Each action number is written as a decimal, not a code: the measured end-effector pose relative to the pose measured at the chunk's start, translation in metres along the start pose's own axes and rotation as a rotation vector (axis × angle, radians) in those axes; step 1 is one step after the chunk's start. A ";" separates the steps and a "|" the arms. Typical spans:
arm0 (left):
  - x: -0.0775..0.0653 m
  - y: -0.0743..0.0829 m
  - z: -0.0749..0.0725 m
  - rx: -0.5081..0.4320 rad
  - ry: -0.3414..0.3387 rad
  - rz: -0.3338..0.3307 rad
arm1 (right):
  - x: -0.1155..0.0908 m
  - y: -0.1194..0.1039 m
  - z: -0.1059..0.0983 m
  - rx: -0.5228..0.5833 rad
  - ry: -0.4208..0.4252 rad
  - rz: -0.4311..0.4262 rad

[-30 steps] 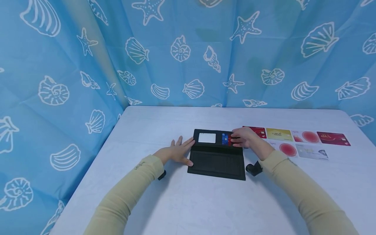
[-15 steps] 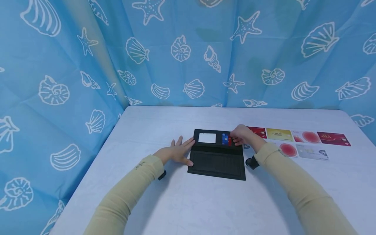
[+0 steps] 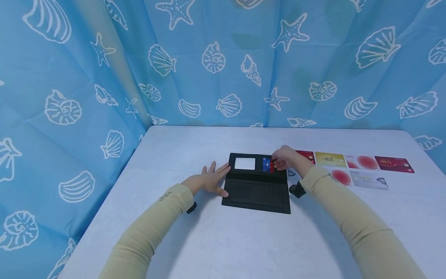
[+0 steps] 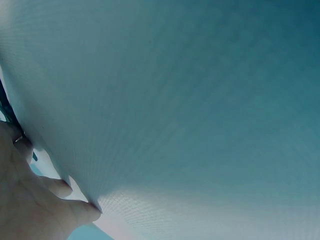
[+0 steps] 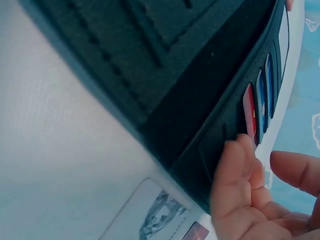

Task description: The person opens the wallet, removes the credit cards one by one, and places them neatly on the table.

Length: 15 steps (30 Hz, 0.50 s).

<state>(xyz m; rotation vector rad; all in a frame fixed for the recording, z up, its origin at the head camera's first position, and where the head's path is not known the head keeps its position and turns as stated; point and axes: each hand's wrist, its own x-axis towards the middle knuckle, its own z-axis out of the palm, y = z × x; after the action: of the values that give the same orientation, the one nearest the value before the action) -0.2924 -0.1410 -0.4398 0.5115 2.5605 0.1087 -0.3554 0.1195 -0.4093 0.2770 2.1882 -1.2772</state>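
A black wallet (image 3: 258, 193) lies unfolded on the table. A white panel (image 3: 245, 163) shows in its upper flap, beside blue cards (image 3: 266, 164) and a red card (image 3: 272, 166) in slots. My left hand (image 3: 210, 181) lies spread at the wallet's left edge, fingertips and thumb touching it. On the upper flap's right part is my right hand (image 3: 286, 158), fingers bent. In the right wrist view its fingertips touch the wallet next to the red card (image 5: 250, 112), while the thumb (image 5: 295, 170) stands apart. No held card shows. The left wrist view shows the hand's fingers (image 4: 80, 212) and mostly tabletop.
Right of the wallet lie several cards in two rows, including a gold card (image 3: 330, 159), a dark red VIP card (image 3: 394, 164) and a silver card (image 3: 369, 179). A card with a diamond print (image 5: 165, 212) lies near the wallet's edge. A blue shell-print curtain (image 3: 216, 85) stands behind the table.
My right hand has shifted slightly left and away from me along the flap, its fingers more bent. More of the red card on the table shows. The left hand and wallet stay put.
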 end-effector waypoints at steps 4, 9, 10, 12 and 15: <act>0.001 0.000 0.001 0.010 0.003 -0.001 | 0.000 0.004 0.000 0.003 0.043 0.011; 0.000 0.000 0.001 -0.001 0.000 0.001 | 0.001 0.009 0.001 -0.004 0.085 0.017; 0.000 0.000 0.001 0.002 0.002 0.004 | 0.002 0.010 0.000 -0.008 0.090 0.017; -0.001 0.000 0.000 0.012 0.007 0.009 | 0.003 0.011 0.000 -0.016 0.098 0.021; -0.001 -0.001 0.000 0.025 0.012 0.015 | 0.003 0.011 -0.001 -0.033 0.099 0.041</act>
<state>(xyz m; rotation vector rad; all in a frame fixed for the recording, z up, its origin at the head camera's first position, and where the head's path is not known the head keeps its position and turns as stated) -0.2915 -0.1421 -0.4394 0.5413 2.5729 0.0848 -0.3537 0.1262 -0.4187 0.3772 2.2724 -1.2272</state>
